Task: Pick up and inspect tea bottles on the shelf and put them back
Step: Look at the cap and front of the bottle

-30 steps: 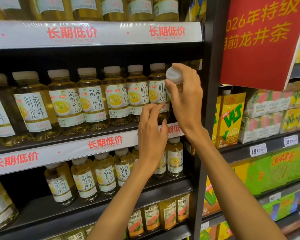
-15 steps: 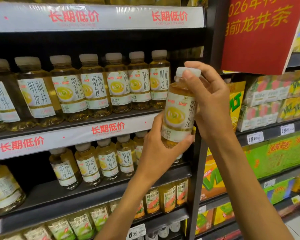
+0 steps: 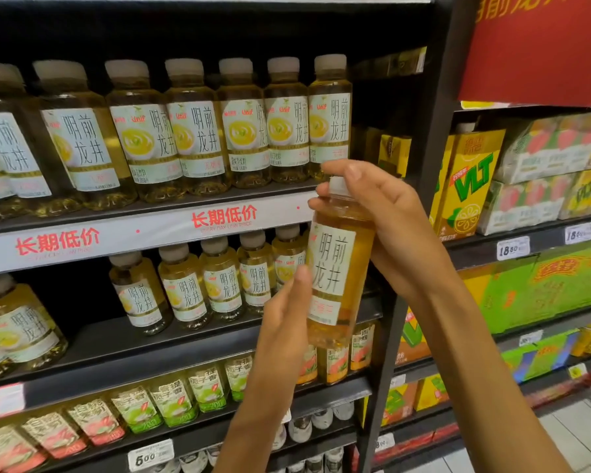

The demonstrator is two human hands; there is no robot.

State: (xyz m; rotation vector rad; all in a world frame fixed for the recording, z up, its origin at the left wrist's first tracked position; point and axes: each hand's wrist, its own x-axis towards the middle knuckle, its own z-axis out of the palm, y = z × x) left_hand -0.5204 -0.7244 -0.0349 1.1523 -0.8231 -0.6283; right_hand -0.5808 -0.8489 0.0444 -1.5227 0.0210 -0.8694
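1. One tea bottle (image 3: 335,278) is off the shelf, upright in front of the shelf edge (image 3: 151,233).
2. My right hand (image 3: 386,220) curls round its neck and white cap.
3. My left hand (image 3: 287,315) supports its lower side, thumb against the label.
4. Seven matching bottles (image 3: 243,131) stand in the row behind.

We stand in a retail shop, at a drinks aisle: black shelving (image 3: 198,339) stocked with rows of identical tea bottles (image 3: 243,131), red-lettered price strips (image 3: 144,230) along shelf edges, price tags (image 3: 513,248), and a red promotional sign (image 3: 539,46).
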